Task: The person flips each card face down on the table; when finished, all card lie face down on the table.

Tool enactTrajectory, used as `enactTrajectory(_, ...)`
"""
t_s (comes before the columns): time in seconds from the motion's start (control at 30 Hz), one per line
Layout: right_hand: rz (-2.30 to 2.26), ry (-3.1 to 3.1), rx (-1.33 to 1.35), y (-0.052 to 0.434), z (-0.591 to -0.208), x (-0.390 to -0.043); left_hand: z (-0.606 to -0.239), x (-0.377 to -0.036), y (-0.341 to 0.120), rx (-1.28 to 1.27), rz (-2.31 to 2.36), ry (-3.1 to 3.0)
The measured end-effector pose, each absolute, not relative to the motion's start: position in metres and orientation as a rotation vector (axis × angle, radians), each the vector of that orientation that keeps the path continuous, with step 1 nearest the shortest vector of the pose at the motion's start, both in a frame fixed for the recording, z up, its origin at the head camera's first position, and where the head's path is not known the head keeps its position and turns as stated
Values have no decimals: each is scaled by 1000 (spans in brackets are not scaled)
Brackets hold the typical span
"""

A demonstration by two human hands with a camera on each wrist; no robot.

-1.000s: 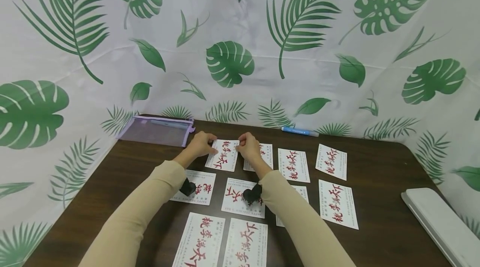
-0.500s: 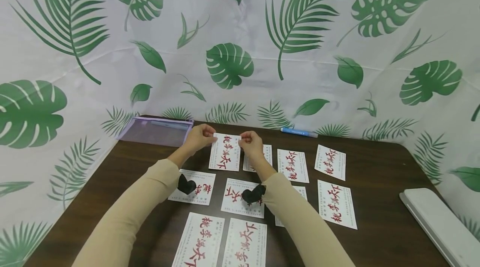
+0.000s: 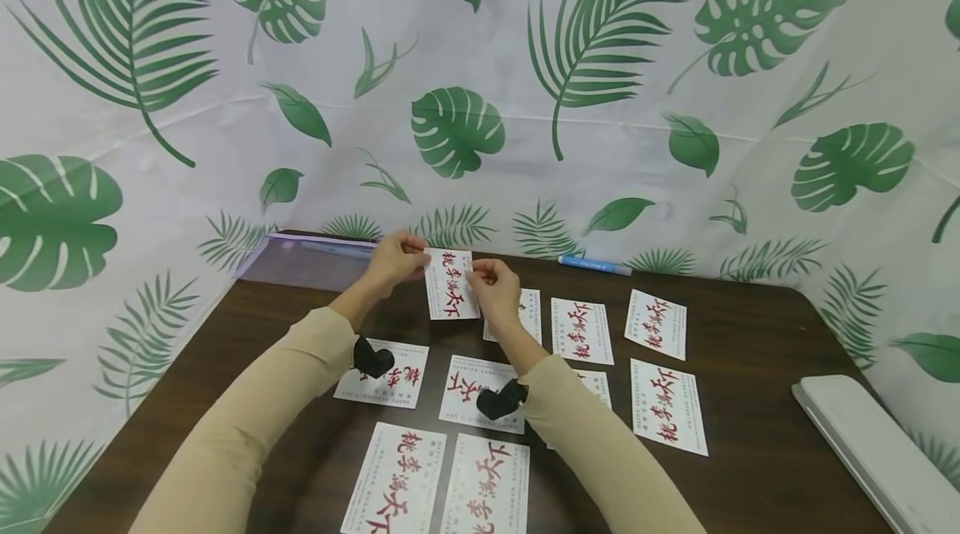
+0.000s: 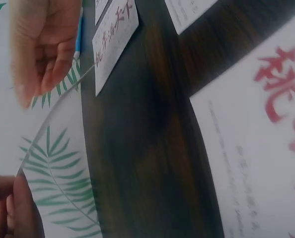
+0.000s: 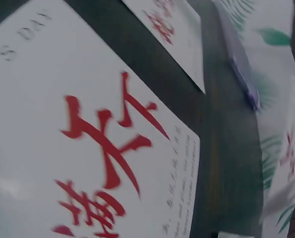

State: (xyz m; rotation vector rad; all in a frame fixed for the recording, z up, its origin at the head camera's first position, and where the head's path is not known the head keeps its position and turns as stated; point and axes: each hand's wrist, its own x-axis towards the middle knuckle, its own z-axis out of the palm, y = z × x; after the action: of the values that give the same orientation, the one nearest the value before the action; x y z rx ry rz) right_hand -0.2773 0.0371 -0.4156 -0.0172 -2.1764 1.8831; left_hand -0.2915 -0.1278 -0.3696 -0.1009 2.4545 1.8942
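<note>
In the head view my left hand (image 3: 395, 263) pinches a white card (image 3: 452, 284) with red Chinese characters by its upper left edge. The card stands tilted above the back of the table. My right hand (image 3: 497, 292) has its bent fingertips right at the card's right edge. From the left wrist, the card appears nearly edge-on as a thin bowed line running from my left fingertips (image 4: 23, 203). There my right hand (image 4: 45, 49) looks blurred, thumb pointing down, beside that line; I cannot tell whether it grips the card.
Several matching cards (image 3: 666, 406) lie spread over the dark wooden table (image 3: 757, 334). A purple mesh pouch (image 3: 300, 267) sits at the back left, a blue marker (image 3: 594, 266) along the back edge. A white device (image 3: 862, 442) stands at the right. Leaf-print fabric (image 3: 480, 42) hangs behind.
The card, low over the table a second ago with both hands at its sides, has been raised and now tilts. My left hand has moved up; my right hand has shifted slightly.
</note>
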Motion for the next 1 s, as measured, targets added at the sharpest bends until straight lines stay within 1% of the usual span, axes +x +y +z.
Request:
enactTrajectory(0.2, 1540, -2279, 293, 22, -411, -265, -361, -288, -109, -125, 1995, 2587)
enactTrajectory(0.4, 1188, -2247, 375, 26, -410, -265, -355, -285, -90, -51, 2045, 2655)
enactTrajectory(0.5, 1148, -2214, 345, 31, -409, -269, -354, -285, -88, 1, 2049, 2664)
enactTrajectory(0.57, 1187, -2194, 297, 35, -409, -271, -356, -284, -90, -21, 2048, 2680)
enactTrajectory(0.77, 1495, -2203, 45, 39, -413, -275, -377, -281, -110, -202, 1872, 2723)
enactTrajectory(0.87, 1654, -2215, -53, 38, -416, -274, -391, -278, -117, -239, 1797, 2664)
enactTrajectory(1.0, 1773, -2212, -116, 35, -422, -274, -403, -277, -122, -246, 1759, 2647)
